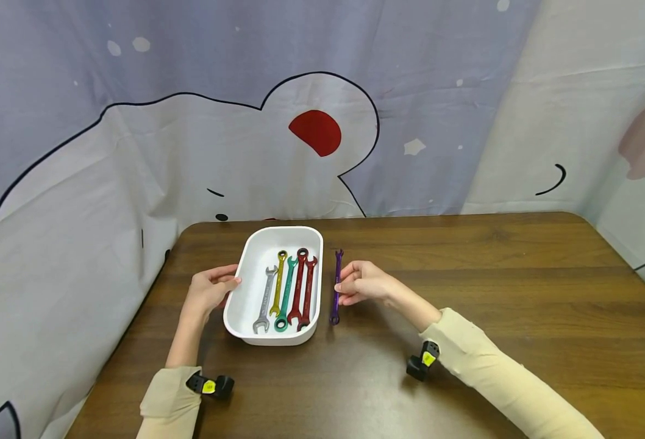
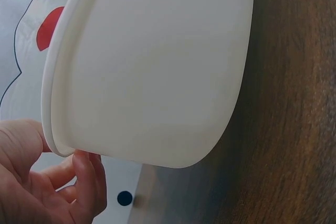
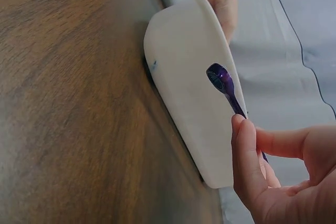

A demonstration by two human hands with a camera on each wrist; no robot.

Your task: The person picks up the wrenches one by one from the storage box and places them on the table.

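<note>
A white plastic tub (image 1: pixel 245 244) sits on the table, holding several combination wrenches side by side: a silver wrench (image 1: pixel 266 299), a yellow wrench (image 1: pixel 278 283), a green wrench (image 1: pixel 286 294) and red wrenches (image 1: pixel 299 286). My left hand (image 1: pixel 207 291) grips the tub's left rim, thumb on top and fingers curled beneath, as the left wrist view shows. Just right of the tub, my right hand (image 1: pixel 365 282) pinches a purple wrench (image 1: pixel 337 268) by its middle between thumb and fingers. In the right wrist view one end of the purple wrench stands out toward the tub's side wall.
The brown wooden table (image 1: pixel 498 292) stretches to the right and in front of the tub. Behind it hangs a printed curtain (image 1: pixel 421 91) with cartoon shapes. A black wrist camera (image 1: pixel 423 361) sits at each sleeve cuff.
</note>
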